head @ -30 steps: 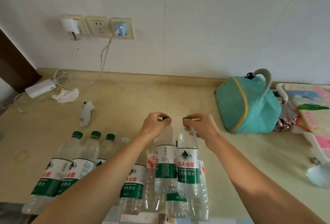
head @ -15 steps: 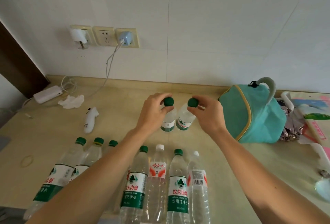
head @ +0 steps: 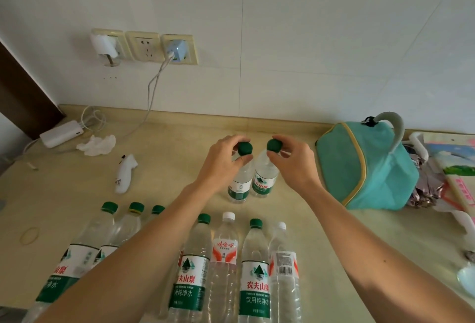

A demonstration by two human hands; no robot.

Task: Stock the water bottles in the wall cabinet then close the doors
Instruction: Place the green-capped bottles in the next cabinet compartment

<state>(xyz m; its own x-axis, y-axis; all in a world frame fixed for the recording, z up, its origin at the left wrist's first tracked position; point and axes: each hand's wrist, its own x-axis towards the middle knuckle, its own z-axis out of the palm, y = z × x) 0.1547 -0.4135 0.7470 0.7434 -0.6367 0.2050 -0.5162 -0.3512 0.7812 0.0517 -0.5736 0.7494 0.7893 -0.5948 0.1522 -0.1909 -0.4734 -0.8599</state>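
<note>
Now both bottles hang higher than a second ago, when they were only just leaving the row. On the left, seven bottles (head: pixel 191 266) stand waiting on the surface (head: pixel 164 176). The left hand (head: pixel 221 160) pinches the green cap of one lifted bottle (head: pixel 240 185); just beside it, the right hand (head: pixel 293 160) pinches the cap of the second bottle (head: pixel 263 180), the two nearly touching. No cabinet shows, so stocking has likely only begun. A teal bag (head: pixel 365 165) sits further right.
</note>
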